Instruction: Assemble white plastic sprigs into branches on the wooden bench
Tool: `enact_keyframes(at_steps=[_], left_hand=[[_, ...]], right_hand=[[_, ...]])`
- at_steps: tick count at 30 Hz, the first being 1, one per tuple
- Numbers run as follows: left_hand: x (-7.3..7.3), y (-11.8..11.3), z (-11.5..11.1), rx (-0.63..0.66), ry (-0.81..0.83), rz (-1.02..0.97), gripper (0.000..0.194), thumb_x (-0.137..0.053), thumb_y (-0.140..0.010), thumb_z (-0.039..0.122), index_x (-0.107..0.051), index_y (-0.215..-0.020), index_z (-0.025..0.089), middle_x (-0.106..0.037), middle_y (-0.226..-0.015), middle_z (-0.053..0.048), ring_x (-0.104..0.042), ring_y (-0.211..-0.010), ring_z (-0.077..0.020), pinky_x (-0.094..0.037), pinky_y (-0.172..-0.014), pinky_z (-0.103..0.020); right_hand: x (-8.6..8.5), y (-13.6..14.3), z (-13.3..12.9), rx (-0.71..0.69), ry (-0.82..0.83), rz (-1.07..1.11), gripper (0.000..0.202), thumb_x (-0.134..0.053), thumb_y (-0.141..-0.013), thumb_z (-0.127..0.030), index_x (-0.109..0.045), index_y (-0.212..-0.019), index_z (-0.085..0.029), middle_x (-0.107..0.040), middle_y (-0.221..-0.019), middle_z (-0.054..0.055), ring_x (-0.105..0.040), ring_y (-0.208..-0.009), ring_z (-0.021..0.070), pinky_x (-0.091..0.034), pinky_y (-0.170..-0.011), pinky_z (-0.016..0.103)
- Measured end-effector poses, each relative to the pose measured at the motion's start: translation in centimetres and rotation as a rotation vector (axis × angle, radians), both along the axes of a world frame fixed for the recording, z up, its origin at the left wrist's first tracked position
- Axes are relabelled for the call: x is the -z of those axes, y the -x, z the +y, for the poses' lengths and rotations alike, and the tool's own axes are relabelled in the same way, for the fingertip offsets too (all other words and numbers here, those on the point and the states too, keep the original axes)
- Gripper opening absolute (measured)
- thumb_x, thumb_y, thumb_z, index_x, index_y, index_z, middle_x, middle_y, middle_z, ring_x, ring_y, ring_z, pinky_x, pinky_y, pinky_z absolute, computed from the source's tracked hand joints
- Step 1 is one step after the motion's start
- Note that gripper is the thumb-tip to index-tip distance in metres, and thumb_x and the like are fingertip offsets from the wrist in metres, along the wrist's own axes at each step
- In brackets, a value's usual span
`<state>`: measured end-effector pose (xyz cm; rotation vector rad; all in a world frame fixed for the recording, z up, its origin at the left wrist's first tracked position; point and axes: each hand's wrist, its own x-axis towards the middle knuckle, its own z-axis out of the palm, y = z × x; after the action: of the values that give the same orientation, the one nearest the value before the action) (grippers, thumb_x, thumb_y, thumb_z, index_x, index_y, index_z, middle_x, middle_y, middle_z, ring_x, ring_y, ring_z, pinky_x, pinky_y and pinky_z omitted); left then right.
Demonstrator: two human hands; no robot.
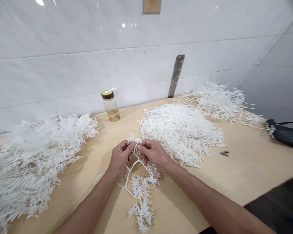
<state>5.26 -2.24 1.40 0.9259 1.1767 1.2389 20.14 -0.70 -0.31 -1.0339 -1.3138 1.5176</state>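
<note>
Where white tiled wall point(88, 74) meets tan tabletop point(185, 191), hands point(120, 157) pinching white strands point(143, 191)

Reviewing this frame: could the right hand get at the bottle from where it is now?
Probably, but not directly: the right hand is pinching a white strand together with the left. Bare tabletop leads toward the bottle.

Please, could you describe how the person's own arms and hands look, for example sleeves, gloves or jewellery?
Both hands, left and right, are bare, without gloves. The forearms are also bare, and no sleeve shows within the picture. No watch or bracelet is visible at either wrist. I see no ring, but the curled fingers are partly hidden.
</note>
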Motion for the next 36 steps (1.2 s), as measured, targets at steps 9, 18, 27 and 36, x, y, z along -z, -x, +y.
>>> enact_keyframes(at_steps=[9,18,27,36], left_hand=[[0.32,0.24,0.33,0.036,0.036,-0.007,0.043,-0.082,-0.066,0.051,-0.058,-0.071,0.016,-0.04,-0.043,0.009,-0.029,-0.035,-0.0025,-0.021,-0.036,-0.014],[0.01,-0.07,0.24,0.033,0.038,-0.031,0.046,-0.083,-0.063,0.054,-0.057,-0.072,0.017,-0.041,-0.042,0.01,-0.029,-0.034,-0.0025,-0.022,-0.036,-0.015],[0.36,0.07,0.04,0.0,0.01,-0.008,0.044,-0.083,-0.062,0.054,-0.062,-0.073,0.016,-0.042,-0.043,0.009,-0.029,-0.036,-0.0028,-0.022,-0.038,-0.016],[0.04,0.29,0.02,0.033,0.029,-0.041,0.043,-0.082,-0.064,0.052,-0.062,-0.071,0.015,-0.041,-0.043,0.008,-0.029,-0.038,-0.0036,-0.02,-0.04,-0.018]], right_hand=[[-0.73,0.08,-0.14,-0.036,0.035,0.111,0.037,-0.071,-0.08,-0.052,-0.059,-0.075,-0.017,-0.054,-0.052,-0.006,-0.049,-0.04,0.0074,-0.046,-0.041,0.021],[0.0,0.25,-0.05,-0.017,0.002,0.121,0.037,-0.068,-0.083,-0.051,-0.057,-0.073,-0.017,-0.053,-0.051,-0.007,-0.047,-0.037,0.0072,-0.043,-0.039,0.021],[-0.1,0.39,-0.44,0.01,-0.034,-0.007,0.032,-0.064,-0.085,-0.048,-0.057,-0.073,-0.019,-0.053,-0.05,-0.007,-0.047,-0.036,0.008,-0.041,-0.039,0.021],[-0.27,0.52,-0.63,0.058,-0.062,-0.129,0.026,-0.059,-0.087,-0.043,-0.056,-0.074,-0.02,-0.052,-0.047,-0.006,-0.046,-0.035,0.0095,-0.037,-0.038,0.021]])
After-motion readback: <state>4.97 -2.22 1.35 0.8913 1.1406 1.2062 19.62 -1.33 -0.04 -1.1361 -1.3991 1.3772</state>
